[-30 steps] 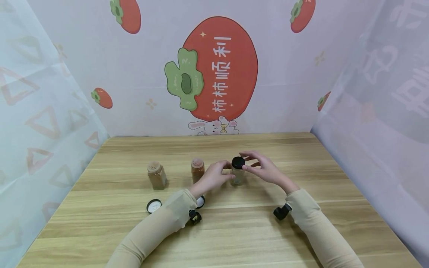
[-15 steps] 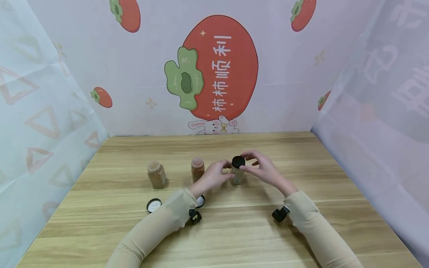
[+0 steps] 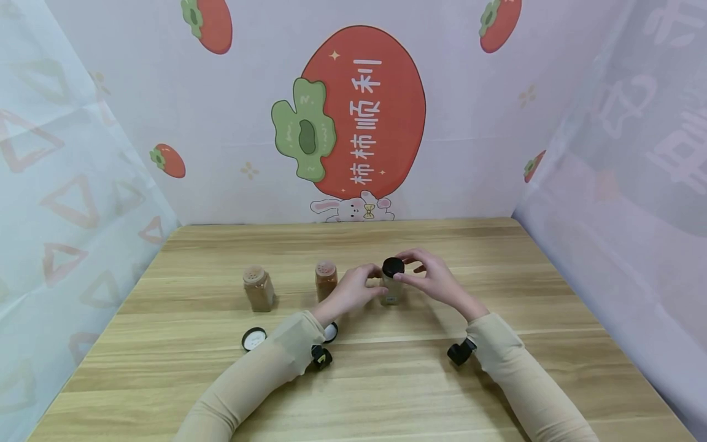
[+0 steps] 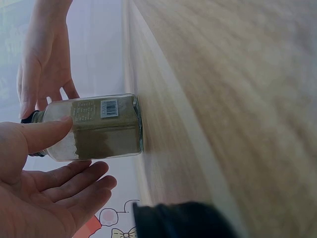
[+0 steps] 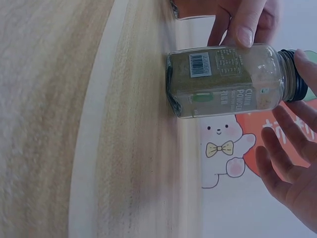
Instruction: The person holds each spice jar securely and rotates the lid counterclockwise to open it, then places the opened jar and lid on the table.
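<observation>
A clear square jar of cumin powder (image 3: 391, 294) stands upright on the table, topped by a black lid (image 3: 393, 266). My left hand (image 3: 353, 290) holds the jar's body from the left, with the thumb on its near side, as the left wrist view shows. On the other side my right hand (image 3: 435, 282) pinches the lid between thumb and fingers. The jar's label (image 5: 233, 94), reading cumin powder, shows in the right wrist view. Brownish powder (image 4: 99, 141) fills the jar's lower part.
Two spice jars without black lids stand to the left: a tan one (image 3: 259, 292) and a reddish-brown one (image 3: 326, 279), partly behind my left hand. One black lid (image 3: 254, 339) lies white side up; another lid (image 3: 331, 332) is partly hidden by my left forearm.
My right hand and wrist have shifted slightly to the left, with the fingers moving a little around the lid. The left hand and the jar look still.
</observation>
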Motion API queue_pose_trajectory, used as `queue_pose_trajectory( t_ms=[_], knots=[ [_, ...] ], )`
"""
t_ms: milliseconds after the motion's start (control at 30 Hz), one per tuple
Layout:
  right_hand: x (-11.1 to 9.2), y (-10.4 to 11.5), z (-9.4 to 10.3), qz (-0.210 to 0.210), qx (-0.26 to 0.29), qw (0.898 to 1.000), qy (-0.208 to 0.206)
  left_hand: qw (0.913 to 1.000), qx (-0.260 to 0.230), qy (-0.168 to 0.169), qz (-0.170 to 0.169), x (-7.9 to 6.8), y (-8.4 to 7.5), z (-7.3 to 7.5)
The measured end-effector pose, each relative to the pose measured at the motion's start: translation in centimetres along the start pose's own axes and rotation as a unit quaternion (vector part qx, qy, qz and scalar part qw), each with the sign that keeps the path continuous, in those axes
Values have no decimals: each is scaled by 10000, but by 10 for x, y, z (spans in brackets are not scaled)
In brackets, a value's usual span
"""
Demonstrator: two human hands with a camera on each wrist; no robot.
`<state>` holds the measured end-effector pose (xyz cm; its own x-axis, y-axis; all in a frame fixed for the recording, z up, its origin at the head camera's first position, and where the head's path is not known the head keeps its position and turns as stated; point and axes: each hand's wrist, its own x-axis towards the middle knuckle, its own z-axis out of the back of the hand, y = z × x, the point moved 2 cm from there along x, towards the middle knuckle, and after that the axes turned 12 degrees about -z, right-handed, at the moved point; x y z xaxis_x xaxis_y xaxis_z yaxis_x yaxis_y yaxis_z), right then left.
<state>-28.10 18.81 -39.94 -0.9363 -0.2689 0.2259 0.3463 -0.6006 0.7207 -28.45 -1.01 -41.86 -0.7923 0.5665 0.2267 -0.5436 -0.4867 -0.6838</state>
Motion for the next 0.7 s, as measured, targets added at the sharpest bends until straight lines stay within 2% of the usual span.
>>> queue_pose_trajectory(
  t_ms=[467, 700],
  knots=[
    [0, 1, 1, 32, 74, 9998, 186, 10000, -17, 5, 30, 0, -1, 0],
    [-7, 24, 7, -12, 105, 9990, 437, 10000, -37, 29, 80, -1, -2, 0]
  ],
)
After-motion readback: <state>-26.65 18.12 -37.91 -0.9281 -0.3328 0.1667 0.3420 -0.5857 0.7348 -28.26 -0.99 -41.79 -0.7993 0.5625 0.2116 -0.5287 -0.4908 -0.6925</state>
